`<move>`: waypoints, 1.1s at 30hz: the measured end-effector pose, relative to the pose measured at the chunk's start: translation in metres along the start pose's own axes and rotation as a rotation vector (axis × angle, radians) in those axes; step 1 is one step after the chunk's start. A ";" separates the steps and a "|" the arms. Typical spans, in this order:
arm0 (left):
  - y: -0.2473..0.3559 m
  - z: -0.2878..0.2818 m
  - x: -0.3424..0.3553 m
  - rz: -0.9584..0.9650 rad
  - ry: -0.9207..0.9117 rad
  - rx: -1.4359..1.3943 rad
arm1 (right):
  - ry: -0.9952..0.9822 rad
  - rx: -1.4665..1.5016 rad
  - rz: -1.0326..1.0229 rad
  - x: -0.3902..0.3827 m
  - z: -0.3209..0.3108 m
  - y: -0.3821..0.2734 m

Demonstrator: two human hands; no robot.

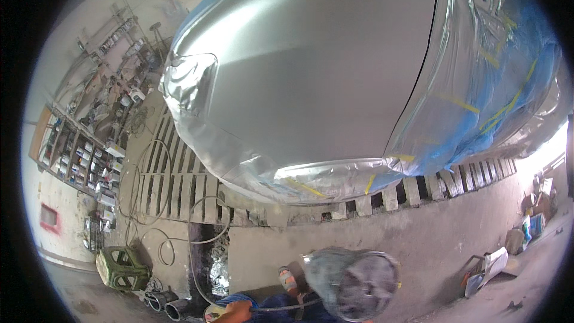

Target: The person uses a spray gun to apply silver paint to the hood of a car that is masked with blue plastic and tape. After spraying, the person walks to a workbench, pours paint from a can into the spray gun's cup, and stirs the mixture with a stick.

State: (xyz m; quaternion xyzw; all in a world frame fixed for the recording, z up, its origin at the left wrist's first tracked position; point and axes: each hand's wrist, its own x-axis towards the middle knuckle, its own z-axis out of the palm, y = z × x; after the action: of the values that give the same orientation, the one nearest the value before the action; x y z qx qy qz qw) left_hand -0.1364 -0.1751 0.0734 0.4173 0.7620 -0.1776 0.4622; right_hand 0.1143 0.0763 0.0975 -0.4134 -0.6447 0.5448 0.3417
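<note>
At the lower edge my left hand (235,313) is closed round a thin grey hose (278,308), which crosses in front of my dark blue clothing. Beside that hand is a round blue and yellow thing (215,311), partly cut off. To the right, a grey drum-shaped thing with a round, fan-like face (366,284) hangs low, smeared by motion. My right hand is hardly visible; only a small skin-coloured sliver shows under the drum shape, and its fingers are hidden. Ahead stands a car with a silver hood (317,78), wrapped round its sides in clear and blue masking film (478,101).
Slatted floor grating (173,185) runs under the car. A hose (191,245) loops across the floor at left, near a green stool (124,268) and several pipe-like cans (161,300). Crowded shelves (78,155) line the left wall. A bent panel (485,270) lies at right.
</note>
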 end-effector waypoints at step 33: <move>-0.038 -0.034 0.023 0.139 0.153 -0.194 | 0.440 0.121 -0.128 0.032 -0.030 -0.106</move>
State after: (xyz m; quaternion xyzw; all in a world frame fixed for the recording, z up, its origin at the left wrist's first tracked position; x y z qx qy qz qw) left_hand -0.1908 -0.1637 0.0669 0.4348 0.7779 -0.0383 0.4521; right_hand 0.1100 0.1112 0.2069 -0.4593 -0.5455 0.4564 0.5321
